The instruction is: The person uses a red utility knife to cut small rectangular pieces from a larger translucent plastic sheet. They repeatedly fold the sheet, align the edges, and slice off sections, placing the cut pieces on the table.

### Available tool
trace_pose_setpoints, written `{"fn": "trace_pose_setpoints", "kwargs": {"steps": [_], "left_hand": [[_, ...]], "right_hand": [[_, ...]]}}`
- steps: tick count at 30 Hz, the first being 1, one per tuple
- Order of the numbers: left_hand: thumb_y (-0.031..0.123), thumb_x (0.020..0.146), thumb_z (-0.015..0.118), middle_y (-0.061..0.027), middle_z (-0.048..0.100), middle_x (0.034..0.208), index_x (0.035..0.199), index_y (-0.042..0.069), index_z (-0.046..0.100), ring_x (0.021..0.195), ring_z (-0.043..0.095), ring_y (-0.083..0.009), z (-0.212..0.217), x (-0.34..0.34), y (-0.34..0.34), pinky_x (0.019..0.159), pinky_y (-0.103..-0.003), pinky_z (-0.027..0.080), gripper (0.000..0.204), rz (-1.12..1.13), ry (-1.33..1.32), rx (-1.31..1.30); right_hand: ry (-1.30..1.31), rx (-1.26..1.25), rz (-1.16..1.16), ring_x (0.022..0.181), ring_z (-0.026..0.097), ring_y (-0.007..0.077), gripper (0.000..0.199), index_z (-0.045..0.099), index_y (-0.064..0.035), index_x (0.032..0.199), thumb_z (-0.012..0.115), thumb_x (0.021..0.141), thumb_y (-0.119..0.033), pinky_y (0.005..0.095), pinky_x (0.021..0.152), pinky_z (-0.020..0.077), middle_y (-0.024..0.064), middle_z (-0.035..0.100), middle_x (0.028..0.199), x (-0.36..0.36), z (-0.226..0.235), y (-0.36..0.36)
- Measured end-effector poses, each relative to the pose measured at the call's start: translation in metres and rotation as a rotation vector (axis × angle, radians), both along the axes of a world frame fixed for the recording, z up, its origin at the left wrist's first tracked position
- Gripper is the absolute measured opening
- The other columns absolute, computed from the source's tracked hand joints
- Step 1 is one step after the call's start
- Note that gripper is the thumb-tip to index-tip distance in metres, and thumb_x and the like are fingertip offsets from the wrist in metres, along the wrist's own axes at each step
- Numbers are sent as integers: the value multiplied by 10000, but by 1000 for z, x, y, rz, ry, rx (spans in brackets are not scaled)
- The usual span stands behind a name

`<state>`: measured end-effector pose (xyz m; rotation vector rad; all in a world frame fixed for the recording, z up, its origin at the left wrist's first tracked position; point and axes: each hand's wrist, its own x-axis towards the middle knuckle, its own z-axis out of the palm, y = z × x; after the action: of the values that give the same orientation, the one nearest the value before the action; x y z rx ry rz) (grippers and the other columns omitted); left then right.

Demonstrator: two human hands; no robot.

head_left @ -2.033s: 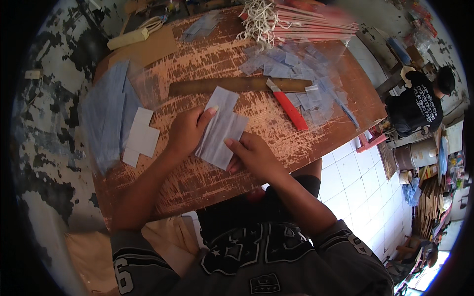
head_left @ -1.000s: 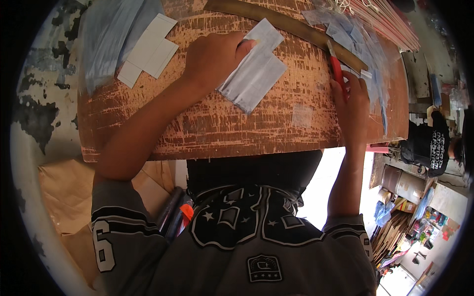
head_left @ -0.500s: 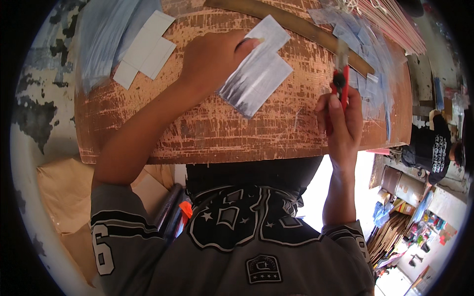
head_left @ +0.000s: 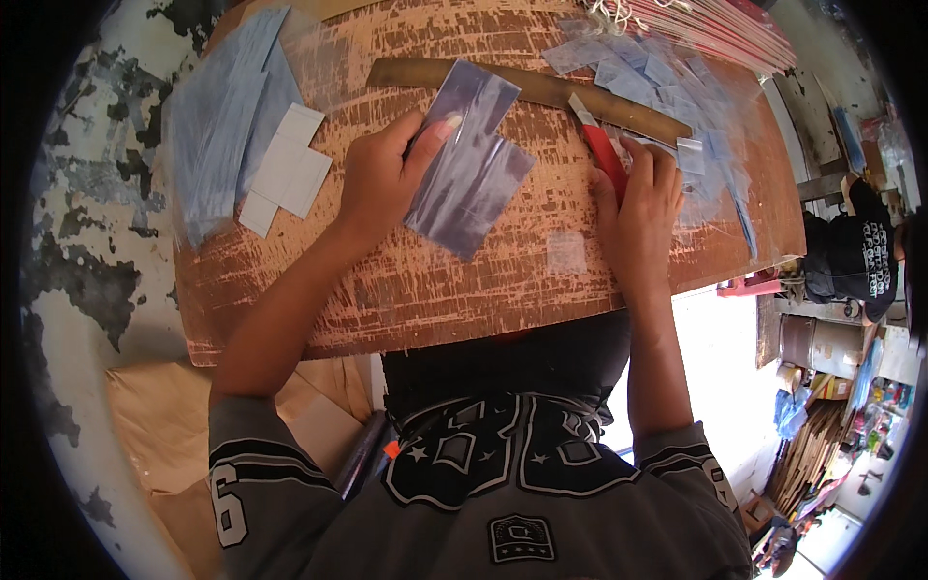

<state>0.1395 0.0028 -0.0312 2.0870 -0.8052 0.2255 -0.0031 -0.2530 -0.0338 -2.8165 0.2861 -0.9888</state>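
My left hand (head_left: 379, 179) is closed on a stepped piece of clear plastic sheet (head_left: 478, 188), thumb on top near its upper left edge. The sheet is glossy and tilted above the scratched brown board (head_left: 406, 309). In my right hand (head_left: 640, 208) is a red utility knife (head_left: 607, 155), its blade out and pointing up and left toward a brown ruler-like strip (head_left: 551, 89). A small clear plastic square (head_left: 566, 253) lies on the board between the hands. A pale stepped card template (head_left: 295, 174) lies left of my left hand.
Long bluish plastic sheets (head_left: 220, 126) are piled at the far left. Plastic offcuts (head_left: 710, 130) heap up at the right, beyond my right hand. Thin pink rods (head_left: 720, 34) with white strings lie at the far right. Another person (head_left: 855, 246) is off to the right.
My left hand has tilted the plastic sheet and brought it slightly nearer. My right hand has turned the knife from upright to leaning left. The whole view has shifted a little.
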Motion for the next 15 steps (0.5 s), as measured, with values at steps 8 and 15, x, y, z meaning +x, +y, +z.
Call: {"fn": "trace_pose_setpoints", "kwargs": {"steps": [8,15], "left_hand": [[268,1050,669,-47,530,617,969,6,711,551,456,-68,36,-35,-7,522,-273,397,278,-9,-18,-151],[207,1035,677,-37,541,634,1009,-26,724,581,479,-59,62,-72,-5,540,-250,409,239,33,-5,-287]], "right_hand": [[-94,990,489,830,693,138,344,624,-38,1296,734,990,-151,283,683,528,96,734,1023,-8,43,64],[-250,1091,585,849,732,134,302,644,-7,1237,730,950,28,264,735,571,129,748,1059,-24,63,74]]}}
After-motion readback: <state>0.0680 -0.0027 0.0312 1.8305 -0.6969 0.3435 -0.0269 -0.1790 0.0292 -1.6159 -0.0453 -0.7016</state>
